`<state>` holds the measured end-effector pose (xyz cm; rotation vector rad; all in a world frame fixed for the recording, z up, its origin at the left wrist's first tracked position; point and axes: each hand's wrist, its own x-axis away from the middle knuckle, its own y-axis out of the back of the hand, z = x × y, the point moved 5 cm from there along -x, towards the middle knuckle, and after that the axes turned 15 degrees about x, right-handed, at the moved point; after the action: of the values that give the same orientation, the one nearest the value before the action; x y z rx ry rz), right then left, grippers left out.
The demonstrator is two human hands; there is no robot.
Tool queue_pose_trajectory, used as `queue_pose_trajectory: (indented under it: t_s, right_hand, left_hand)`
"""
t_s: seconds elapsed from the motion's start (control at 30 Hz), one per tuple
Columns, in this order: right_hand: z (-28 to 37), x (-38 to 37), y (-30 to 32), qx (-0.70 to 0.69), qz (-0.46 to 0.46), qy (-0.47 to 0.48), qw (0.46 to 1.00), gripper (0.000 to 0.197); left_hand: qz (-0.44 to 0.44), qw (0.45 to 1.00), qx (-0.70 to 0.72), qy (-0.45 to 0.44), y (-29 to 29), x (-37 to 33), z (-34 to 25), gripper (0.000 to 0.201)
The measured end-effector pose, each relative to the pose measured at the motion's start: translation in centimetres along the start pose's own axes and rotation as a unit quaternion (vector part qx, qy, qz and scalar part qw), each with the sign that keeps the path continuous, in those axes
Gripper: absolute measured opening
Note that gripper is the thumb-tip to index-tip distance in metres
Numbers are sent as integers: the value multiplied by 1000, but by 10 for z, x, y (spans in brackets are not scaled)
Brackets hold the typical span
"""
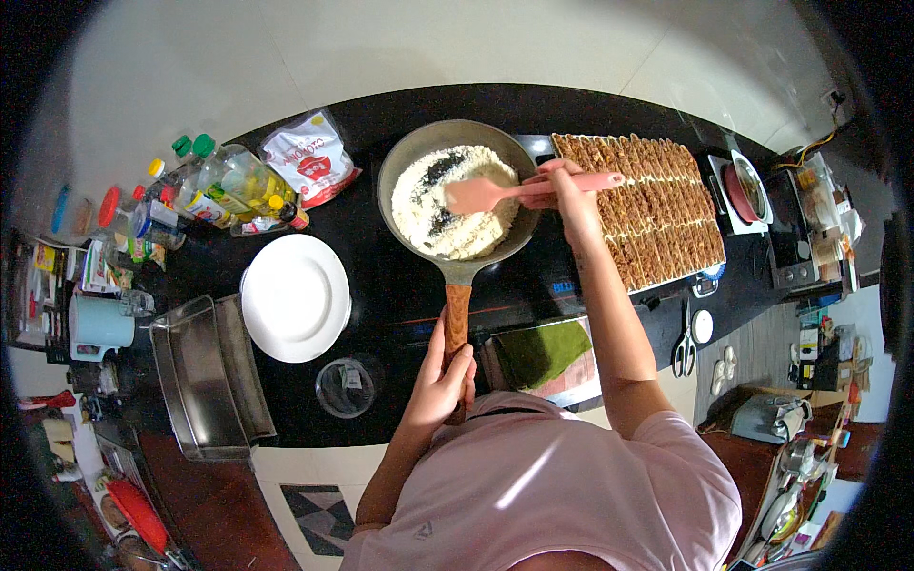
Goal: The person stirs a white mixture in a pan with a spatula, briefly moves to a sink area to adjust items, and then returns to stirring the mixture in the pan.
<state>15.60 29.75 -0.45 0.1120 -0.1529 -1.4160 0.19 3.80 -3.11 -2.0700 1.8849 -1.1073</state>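
Note:
A frying pan [387,205] with a wooden handle sits on the dark cooktop in front of me. Inside it lies a pale, crumbly flour-like powder [476,233], with dark patches, either bits or bare pan, showing near its middle. My left hand [446,376] is wrapped round the pan's handle. In my right hand [564,190] is a pink spatula [476,195], its blade down in the powder and its handle pointing right. Just right of the pan, behind my right forearm, spreads a large tray of brown, crumb-topped rows [657,209].
White plates [295,300] are stacked left of the pan, beside a rectangular metal tin [195,381] and a clear glass bowl [346,387]. A plastic bag [309,157] and several bottles [228,181] stand far left. Scissors [684,352] lie right, below a pot [747,190] on a scale.

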Motion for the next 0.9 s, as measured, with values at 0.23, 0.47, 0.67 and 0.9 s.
queue_pose_trajectory:
  t_s: [0.23,0.47,0.67,0.9]
  right_hand:
    - [21,19,-45,-14,98,-3,995,19]
    - [-5,-24,-11,25,-29,51,998,17]
    - [28,5,20,79,-67,136,985,13]
    - [35,72,-28,421,4,332,844,9]
  left_hand:
    - [0,1000,-20,-15,3,1,1,62]
    - [1,1000,-10,-13,2,1,0,62]
    - [-5,1000,-13,-13,5,-1,2,62]
    - [-2,1000,3,-5,0,1,0,61]
